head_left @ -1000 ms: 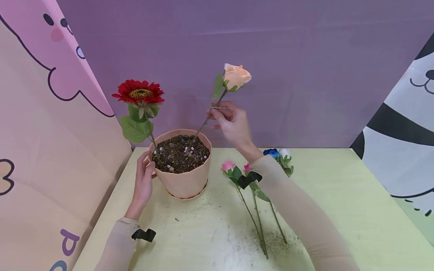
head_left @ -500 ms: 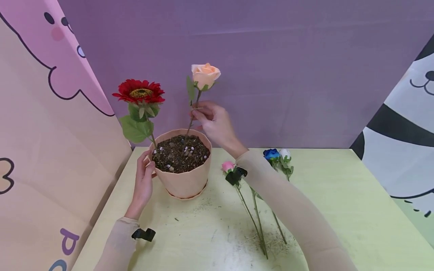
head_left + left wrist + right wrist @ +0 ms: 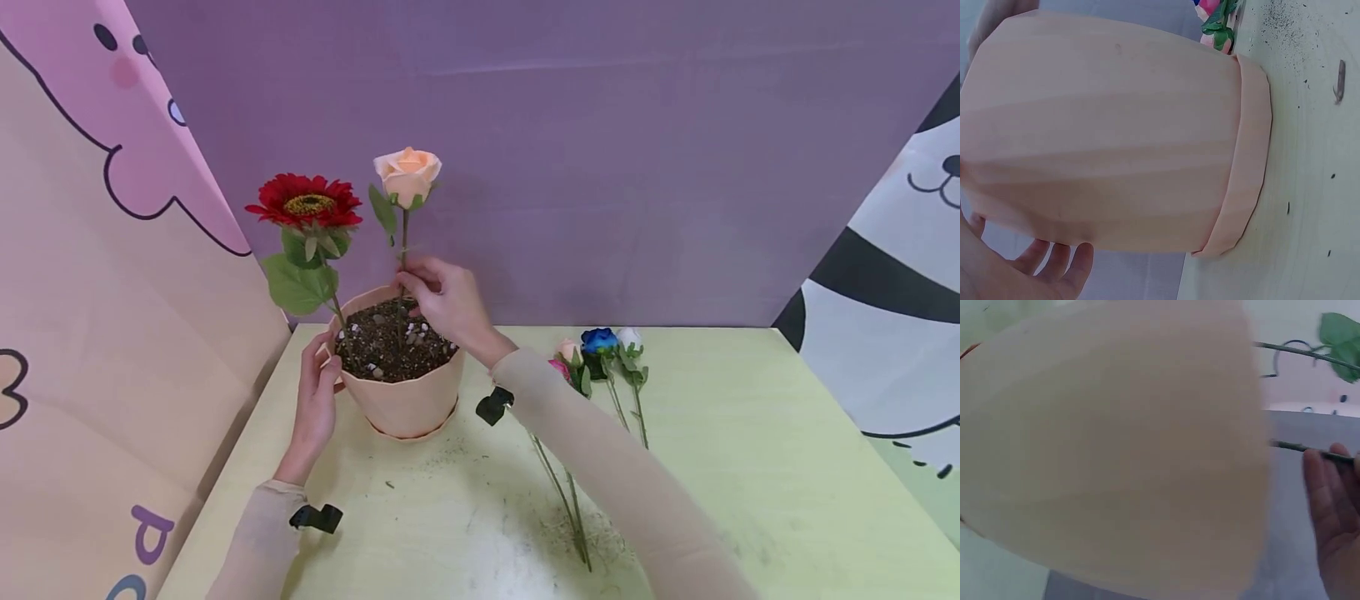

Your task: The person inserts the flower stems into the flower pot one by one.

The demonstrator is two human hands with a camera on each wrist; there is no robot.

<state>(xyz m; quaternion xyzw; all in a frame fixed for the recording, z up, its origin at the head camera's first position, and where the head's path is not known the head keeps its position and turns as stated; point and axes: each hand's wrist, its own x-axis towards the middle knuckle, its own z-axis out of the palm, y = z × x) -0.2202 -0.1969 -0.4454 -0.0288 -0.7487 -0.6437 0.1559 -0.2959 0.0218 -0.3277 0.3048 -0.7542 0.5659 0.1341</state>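
Note:
In the head view, a peach plastic flower pot (image 3: 405, 404) full of dark soil (image 3: 375, 329) stands on its saucer at the left of the table. My left hand (image 3: 313, 412) holds the pot's left side, thumb at the rim; several of its fingers (image 3: 1079, 269) show along the wall in the left wrist view. A red artificial gerbera (image 3: 303, 202) rises from the soil beside that hand. Between thumb and fingers, my right hand (image 3: 450, 308) pinches the stem of a peach artificial rose (image 3: 408, 179), upright, its lower end at the soil. The pot wall fills much of the right wrist view.
Several artificial flowers lie right of the pot, among them a blue rose (image 3: 599, 340) and a white rose (image 3: 628, 340); my right sleeve (image 3: 600, 458) covers part of them. Soil crumbs dot the pale table (image 3: 420, 533). A purple backdrop (image 3: 637, 192) stands behind.
My right hand has carried the peach rose leftward over the pot, turned its slanted stem upright and slid its grip lower down. The left hand and pot stay put.

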